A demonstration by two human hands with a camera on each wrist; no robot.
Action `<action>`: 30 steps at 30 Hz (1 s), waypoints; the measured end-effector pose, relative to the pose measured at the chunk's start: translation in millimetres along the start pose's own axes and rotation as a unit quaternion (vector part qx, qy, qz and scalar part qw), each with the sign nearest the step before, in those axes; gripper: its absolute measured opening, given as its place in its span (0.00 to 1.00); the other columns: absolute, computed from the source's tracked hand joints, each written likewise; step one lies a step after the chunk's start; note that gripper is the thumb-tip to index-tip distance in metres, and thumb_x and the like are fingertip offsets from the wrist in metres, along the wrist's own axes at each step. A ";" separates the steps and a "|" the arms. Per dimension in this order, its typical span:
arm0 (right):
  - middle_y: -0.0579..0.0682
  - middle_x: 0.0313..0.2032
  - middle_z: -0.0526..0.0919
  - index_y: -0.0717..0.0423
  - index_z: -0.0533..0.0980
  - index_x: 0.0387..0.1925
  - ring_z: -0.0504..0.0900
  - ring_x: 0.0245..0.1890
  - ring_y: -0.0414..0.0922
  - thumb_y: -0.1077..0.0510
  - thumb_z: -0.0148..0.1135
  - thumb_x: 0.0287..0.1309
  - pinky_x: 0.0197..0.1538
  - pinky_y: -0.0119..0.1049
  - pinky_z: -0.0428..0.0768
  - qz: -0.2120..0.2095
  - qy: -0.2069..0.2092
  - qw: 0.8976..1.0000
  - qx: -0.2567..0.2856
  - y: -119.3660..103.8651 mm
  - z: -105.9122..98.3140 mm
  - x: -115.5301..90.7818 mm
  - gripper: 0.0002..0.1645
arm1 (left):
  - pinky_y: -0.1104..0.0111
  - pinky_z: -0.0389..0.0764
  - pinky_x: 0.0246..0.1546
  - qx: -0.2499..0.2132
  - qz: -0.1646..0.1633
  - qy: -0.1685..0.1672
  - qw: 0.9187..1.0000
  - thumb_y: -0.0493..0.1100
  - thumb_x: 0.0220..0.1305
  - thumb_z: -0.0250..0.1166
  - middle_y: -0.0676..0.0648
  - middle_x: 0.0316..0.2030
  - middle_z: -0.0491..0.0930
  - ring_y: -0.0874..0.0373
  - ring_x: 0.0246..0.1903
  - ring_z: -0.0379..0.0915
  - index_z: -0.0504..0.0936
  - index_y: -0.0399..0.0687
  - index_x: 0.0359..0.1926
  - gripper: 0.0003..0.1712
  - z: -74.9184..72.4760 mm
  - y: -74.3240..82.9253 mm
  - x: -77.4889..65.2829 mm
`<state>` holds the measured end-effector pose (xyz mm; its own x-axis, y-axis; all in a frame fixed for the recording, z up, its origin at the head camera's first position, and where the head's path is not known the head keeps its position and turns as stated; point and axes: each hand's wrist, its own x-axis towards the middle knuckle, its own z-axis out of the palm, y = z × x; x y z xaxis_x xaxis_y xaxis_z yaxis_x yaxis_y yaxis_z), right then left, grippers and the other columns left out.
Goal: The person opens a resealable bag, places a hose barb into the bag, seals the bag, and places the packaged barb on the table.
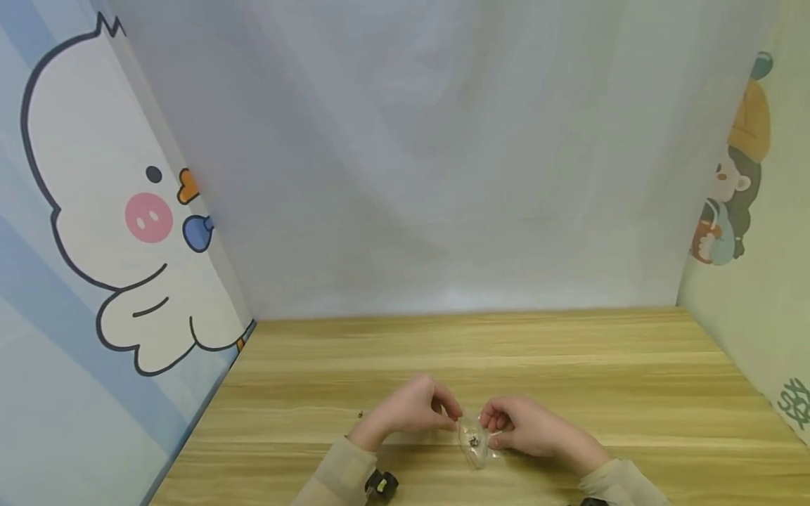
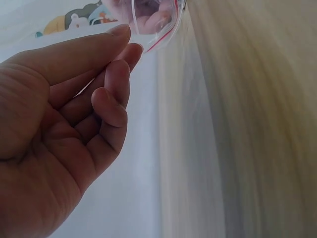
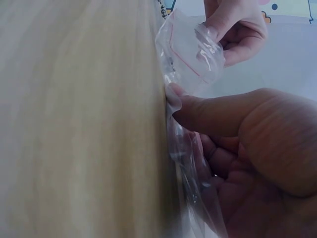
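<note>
Between the two hands is a clear zip-lock bag with a red seal line, and small dark metallic bits show in it. The left hand pinches the rim of the bag between thumb and fingertips. In the left wrist view, the bag's mouth bulges just beyond those fingers. My right hand grips the bag from the other side. Its thumb presses on the crinkled plastic in the right wrist view, with more clear film hanging along the fingers.
On the wood-grain table, a tiny dark piece lies to the left of the left hand. A pale grey backdrop rises behind the table. Side panels with a cartoon bird and a cartoon child stand left and right.
</note>
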<state>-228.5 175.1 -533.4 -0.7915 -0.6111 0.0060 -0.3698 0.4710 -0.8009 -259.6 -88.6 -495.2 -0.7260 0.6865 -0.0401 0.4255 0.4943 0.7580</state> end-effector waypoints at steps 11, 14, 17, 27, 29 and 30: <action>0.42 0.35 0.79 0.53 0.80 0.42 0.77 0.37 0.36 0.63 0.79 0.58 0.44 0.34 0.80 -0.005 0.007 1.000 0.002 2.3 4.2 1.3 0.15 | 0.70 0.82 0.32 -0.009 -0.011 0.026 1.000 0.31 0.63 0.76 0.52 0.35 0.89 0.61 0.31 0.81 0.92 0.40 0.42 0.07 -31.2 -25.2 -34.1; 0.43 0.36 0.79 0.53 0.80 0.42 0.77 0.37 0.37 0.63 0.78 0.59 0.45 0.34 0.80 0.000 0.005 1.000 0.005 2.4 4.3 1.7 0.14 | 0.69 0.82 0.33 -0.005 -0.016 0.033 0.999 0.32 0.65 0.75 0.53 0.36 0.88 0.60 0.32 0.82 0.91 0.40 0.45 0.08 -43.1 -33.4 -46.8; 0.43 0.36 0.79 0.53 0.80 0.43 0.77 0.38 0.38 0.63 0.78 0.60 0.45 0.33 0.79 0.002 0.004 1.000 0.011 2.8 4.3 2.4 0.14 | 0.69 0.82 0.35 0.002 -0.026 0.043 0.999 0.34 0.66 0.75 0.56 0.36 0.87 0.60 0.33 0.81 0.91 0.41 0.46 0.08 -55.5 -41.3 -59.6; 0.43 0.37 0.80 0.53 0.80 0.43 0.78 0.39 0.39 0.63 0.78 0.60 0.46 0.34 0.80 0.006 0.004 1.000 0.006 0.5 2.4 1.7 0.14 | 0.68 0.82 0.35 0.009 -0.066 0.077 0.995 0.34 0.65 0.75 0.51 0.37 0.86 0.56 0.35 0.81 0.90 0.37 0.48 0.11 -93.3 -69.9 -94.7; 0.43 0.37 0.80 0.53 0.80 0.43 0.78 0.39 0.38 0.63 0.78 0.59 0.46 0.34 0.80 0.005 0.005 1.000 0.006 0.9 3.1 1.2 0.14 | 0.68 0.83 0.36 0.010 -0.071 0.081 0.994 0.33 0.65 0.75 0.50 0.37 0.87 0.56 0.35 0.81 0.89 0.36 0.49 0.12 -97.2 -76.5 -99.2; 0.43 0.37 0.80 0.53 0.80 0.43 0.78 0.39 0.38 0.63 0.78 0.59 0.46 0.34 0.80 0.004 0.006 1.000 0.006 1.3 3.6 1.0 0.15 | 0.68 0.83 0.36 0.009 -0.074 0.082 0.994 0.33 0.65 0.75 0.50 0.37 0.87 0.56 0.35 0.81 0.89 0.36 0.49 0.12 -98.5 -79.4 -101.2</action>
<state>-228.0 172.8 -536.7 -0.8002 -0.5997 0.0056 -0.3569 0.4687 -0.8081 -273.2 -249.9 -487.2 -0.8590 0.5102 -0.0430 0.3161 0.5945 0.7393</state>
